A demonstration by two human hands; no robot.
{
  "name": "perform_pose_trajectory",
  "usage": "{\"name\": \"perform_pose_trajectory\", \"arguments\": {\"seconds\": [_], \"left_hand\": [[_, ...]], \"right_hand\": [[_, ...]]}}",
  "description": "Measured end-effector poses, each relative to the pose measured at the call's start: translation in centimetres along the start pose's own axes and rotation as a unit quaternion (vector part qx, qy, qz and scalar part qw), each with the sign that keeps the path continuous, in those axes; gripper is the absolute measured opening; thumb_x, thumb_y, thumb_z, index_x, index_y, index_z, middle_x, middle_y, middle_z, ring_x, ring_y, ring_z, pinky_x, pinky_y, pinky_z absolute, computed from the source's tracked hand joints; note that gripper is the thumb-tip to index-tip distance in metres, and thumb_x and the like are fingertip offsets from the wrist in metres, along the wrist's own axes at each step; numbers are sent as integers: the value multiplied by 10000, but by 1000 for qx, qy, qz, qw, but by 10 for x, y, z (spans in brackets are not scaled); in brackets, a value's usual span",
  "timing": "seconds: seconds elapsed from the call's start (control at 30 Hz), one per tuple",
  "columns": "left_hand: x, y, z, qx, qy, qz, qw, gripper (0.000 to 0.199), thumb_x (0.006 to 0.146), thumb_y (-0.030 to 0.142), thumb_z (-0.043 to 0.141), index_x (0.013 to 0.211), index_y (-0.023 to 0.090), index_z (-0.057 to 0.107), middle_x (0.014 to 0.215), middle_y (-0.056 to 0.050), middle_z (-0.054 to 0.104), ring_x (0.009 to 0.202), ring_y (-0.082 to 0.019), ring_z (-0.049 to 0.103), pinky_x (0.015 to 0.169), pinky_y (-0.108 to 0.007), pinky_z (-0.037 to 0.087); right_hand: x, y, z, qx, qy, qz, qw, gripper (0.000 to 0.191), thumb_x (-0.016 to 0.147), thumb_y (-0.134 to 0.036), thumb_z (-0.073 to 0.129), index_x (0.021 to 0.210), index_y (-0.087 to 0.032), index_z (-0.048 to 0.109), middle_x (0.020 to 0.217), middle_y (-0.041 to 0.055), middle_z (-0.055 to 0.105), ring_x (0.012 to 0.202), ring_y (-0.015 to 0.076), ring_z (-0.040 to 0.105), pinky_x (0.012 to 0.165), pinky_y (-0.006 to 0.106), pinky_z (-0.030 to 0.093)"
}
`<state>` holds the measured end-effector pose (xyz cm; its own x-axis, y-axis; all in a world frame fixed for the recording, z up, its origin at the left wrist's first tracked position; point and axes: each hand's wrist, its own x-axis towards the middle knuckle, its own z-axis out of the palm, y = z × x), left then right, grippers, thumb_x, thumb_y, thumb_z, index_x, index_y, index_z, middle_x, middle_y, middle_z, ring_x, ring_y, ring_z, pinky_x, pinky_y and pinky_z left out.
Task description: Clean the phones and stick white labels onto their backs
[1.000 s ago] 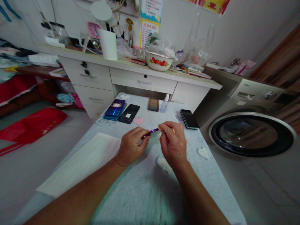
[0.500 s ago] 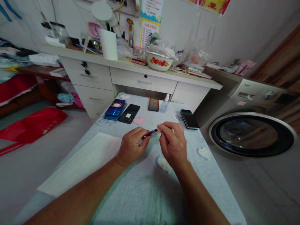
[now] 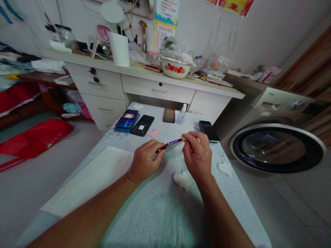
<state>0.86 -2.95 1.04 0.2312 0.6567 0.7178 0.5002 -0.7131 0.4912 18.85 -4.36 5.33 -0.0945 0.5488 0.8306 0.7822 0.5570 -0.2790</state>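
Fingers (image 3: 152,145) on purple-edged object (image 3: 172,142), plastic bags (image 3: 178,52) in flowered bowl (image 3: 175,69) beyond.

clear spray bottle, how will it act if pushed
The clear spray bottle would probably tip easily, being tall and narrow. The tablecloth under it may make it drag rather than slide. Its small, see-through body suggests it is fairly light.

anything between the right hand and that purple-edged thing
Nothing visible stands between the right hand and the purple-edged object: the fingertips are right at one end, though actual contact is too small to tell. The left hand grips the other end.
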Motion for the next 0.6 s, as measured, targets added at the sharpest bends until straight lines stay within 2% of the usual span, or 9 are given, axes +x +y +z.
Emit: {"name": "perform_pose_trajectory", "arguments": {"seconds": [0.6], "left_hand": [[0,0,0,5,-10,-8,1000,87,875,207,551,920,174,618,780,-24,597,721,-153,567,666,-283,461]], "right_hand": [[-5,-10,3,21,-25,-25,999,287,853,-72,496,1065,-215,627,1002,69,606,923,204,534,804,385,479]]}}
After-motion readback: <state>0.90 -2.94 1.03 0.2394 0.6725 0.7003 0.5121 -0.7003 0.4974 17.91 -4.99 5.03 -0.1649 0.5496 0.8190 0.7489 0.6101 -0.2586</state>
